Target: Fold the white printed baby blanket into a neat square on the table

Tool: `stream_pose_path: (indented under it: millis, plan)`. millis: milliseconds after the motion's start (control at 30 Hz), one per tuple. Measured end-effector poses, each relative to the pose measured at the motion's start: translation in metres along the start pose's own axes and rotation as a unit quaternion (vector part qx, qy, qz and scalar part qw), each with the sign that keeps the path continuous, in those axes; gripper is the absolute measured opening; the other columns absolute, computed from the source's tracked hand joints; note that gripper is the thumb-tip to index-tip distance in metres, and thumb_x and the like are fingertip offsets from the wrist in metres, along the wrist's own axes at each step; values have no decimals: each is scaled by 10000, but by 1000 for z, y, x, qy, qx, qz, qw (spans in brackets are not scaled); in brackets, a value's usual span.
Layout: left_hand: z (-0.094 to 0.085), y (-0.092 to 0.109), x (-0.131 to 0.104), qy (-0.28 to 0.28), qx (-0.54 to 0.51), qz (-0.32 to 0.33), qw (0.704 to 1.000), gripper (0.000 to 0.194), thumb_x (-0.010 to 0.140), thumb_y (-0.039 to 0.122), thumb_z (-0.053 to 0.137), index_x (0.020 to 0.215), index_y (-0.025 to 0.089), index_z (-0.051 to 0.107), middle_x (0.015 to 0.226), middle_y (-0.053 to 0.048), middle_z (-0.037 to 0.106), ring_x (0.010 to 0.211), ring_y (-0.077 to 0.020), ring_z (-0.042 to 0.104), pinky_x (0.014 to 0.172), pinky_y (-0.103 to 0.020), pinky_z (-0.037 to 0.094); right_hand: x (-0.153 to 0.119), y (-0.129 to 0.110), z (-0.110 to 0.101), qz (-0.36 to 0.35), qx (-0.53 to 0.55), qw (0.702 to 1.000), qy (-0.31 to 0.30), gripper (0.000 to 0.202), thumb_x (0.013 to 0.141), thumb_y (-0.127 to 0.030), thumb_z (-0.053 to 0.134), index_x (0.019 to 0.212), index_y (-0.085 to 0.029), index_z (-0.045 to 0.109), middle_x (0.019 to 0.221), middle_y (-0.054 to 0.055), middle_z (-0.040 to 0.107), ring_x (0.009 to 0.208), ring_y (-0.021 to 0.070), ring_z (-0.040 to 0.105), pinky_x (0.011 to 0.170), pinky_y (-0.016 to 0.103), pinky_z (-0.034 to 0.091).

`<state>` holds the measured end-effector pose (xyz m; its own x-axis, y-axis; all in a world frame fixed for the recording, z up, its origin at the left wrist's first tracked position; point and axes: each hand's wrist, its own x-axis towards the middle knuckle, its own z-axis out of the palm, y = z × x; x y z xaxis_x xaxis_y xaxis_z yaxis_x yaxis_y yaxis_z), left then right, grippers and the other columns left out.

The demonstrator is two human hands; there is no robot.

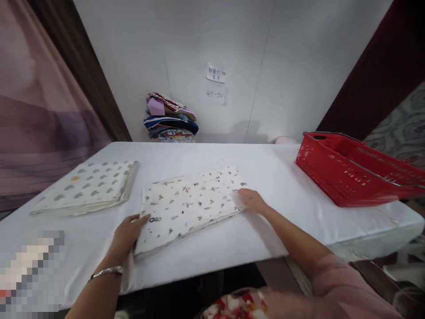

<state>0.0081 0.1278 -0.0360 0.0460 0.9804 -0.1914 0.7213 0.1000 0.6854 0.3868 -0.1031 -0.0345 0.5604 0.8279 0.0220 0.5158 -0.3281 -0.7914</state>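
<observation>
Wall (288, 57) stands pale behind the white-draped desk (272, 173). Near the desk's front edge lies folded patterned cloth (195, 204), the left hand (126, 235) and right hand (254, 200) loosely curled at opposite sides; whether they pinch it, I cannot tell. Gentle, even outward tension should smooth its layers; aligning corners should square them.

Across the middle of the worktop (272, 164), between the patterned cloth (195, 201) and the red basket (352, 177), we have a bare white stretch where a hand could pass. Behind the cloth we see another open strip running back to the wall (186, 48). To the left, the dotted cloth (93, 186) leaves us only a narrow gap beside the patterned one. The basket blocks our right end, its handles lying along the rim. At the back left, the fabric pile (171, 117) stands in our way.
</observation>
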Motion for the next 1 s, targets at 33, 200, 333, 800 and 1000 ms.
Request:
stream_pose_path:
  millis: [33,200,333,800,1000]
  plan:
    - [0,0,1,-5,4,-9,1000,534,609,532,643,989,157,614,749,-54,672,781,-263,619,677,-338,483,-4,10,-17,40,12,998,38,209,778,-264,537,921,-203,677,1079,53,654,1064,209,557,960,370,392]
    - [1,0,4,-25,38,-47,998,508,661,554,611,1043,220,581,839,12,672,867,-224,591,755,-309,464,-24,38,-67,152,51,985,57,167,776,-266,532,823,-147,639,842,76,679,680,147,627,595,250,485]
    - [-1,-1,1,-37,21,-18,999,690,617,636,596,1120,165,571,1041,-102,640,936,-282,584,793,-373,466,-32,43,-67,190,77,979,21,181,765,-324,583,725,-149,600,767,54,665,538,94,578,468,192,430]
    - [-4,7,-10,-31,8,-11,999,706,640,588,599,1156,108,568,1078,-162,621,1005,-317,565,880,-438,434,-12,33,-49,225,9,974,-35,278,710,-367,648,579,-159,519,465,-28,510,376,68,419,388,199,288]
    - [-2,4,-4,-30,23,-22,999,710,642,595,594,1164,114,565,1072,-160,622,995,-316,567,865,-433,441,-6,30,-49,187,-45,981,6,159,663,-297,642,627,-155,582,528,-36,526,516,83,458,474,194,312]
